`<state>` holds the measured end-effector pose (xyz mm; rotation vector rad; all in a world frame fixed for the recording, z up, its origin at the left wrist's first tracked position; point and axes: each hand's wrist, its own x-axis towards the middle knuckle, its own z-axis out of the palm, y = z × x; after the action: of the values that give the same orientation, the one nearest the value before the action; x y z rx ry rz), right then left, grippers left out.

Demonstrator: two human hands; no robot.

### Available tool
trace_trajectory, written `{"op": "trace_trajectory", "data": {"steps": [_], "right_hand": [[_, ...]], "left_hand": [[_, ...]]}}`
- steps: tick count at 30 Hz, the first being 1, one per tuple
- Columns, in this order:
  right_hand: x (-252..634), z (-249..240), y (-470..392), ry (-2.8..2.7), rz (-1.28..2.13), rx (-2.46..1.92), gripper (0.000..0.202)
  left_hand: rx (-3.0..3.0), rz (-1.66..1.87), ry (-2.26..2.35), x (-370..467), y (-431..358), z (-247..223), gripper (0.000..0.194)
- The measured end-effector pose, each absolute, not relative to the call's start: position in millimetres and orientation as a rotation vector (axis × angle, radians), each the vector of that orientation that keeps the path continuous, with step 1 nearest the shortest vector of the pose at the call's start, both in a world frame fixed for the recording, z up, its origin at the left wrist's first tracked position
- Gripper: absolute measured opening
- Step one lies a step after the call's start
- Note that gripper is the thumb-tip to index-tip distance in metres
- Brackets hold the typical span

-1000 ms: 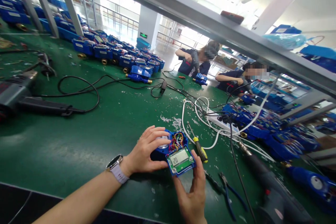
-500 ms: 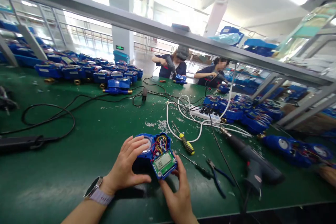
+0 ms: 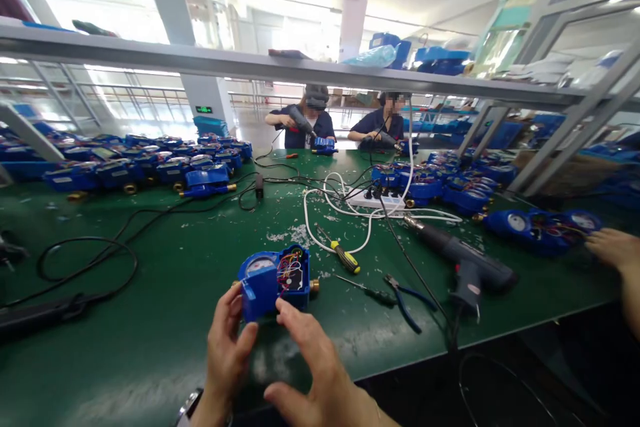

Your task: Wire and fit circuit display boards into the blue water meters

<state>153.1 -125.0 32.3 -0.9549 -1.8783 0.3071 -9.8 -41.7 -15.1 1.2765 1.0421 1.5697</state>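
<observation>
In front of me a blue water meter lies on the green table, its wire-filled compartment uncovered and a brass fitting jutting out to the right. My left hand grips the left edge of a blue cover, which is tilted up with its plain back showing and hides part of the round dial. Its display face is turned out of sight. My right hand is open, thumb and fingers apart, with the index fingertip close to the cover's right edge; whether it touches I cannot tell.
To the right lie a yellow-black screwdriver, a thin dark screwdriver, pliers and a heat gun. Cables cross to a white power strip. Several blue meters crowd both sides. A neighbour's hand reaches in at right; two people work opposite.
The cover has turned from display-up to back-up and moved left over the dial. My left hand now grips it; my right hand has let go and opened. The camera view has levelled.
</observation>
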Motion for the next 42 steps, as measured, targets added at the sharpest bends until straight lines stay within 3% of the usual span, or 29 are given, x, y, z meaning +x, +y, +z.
{"op": "trace_trajectory", "data": {"steps": [5, 9, 16, 21, 28, 42], "right_hand": [[152.7, 32.8, -123.7, -1.799, 0.286, -0.99, 0.058], [157.7, 23.6, -126.3, -1.769, 0.271, -1.112, 0.044], [172.0, 12.0, -120.5, -1.754, 0.142, -1.23, 0.037], [184.2, 28.7, -94.2, -1.878, -0.049, -1.385, 0.044], [185.3, 50.3, -56.2, -2.062, -0.002, -1.461, 0.019], [171.9, 46.6, -51.0, -1.922, 0.008, -1.592, 0.008]], "left_hand": [[0.739, 1.535, 0.831, -3.5, -45.3, -8.9, 0.039], [0.678, 1.511, 0.776, -4.1, -48.5, -9.5, 0.038], [0.738, 1.571, 0.792, -3.5, -53.2, -14.9, 0.037], [0.768, 1.625, 0.828, -5.9, -59.8, -20.8, 0.039], [0.802, 1.65, 0.917, -14.9, -64.7, -36.1, 0.043], [0.677, 1.713, 0.894, -15.0, -69.5, -43.9, 0.054]]}}
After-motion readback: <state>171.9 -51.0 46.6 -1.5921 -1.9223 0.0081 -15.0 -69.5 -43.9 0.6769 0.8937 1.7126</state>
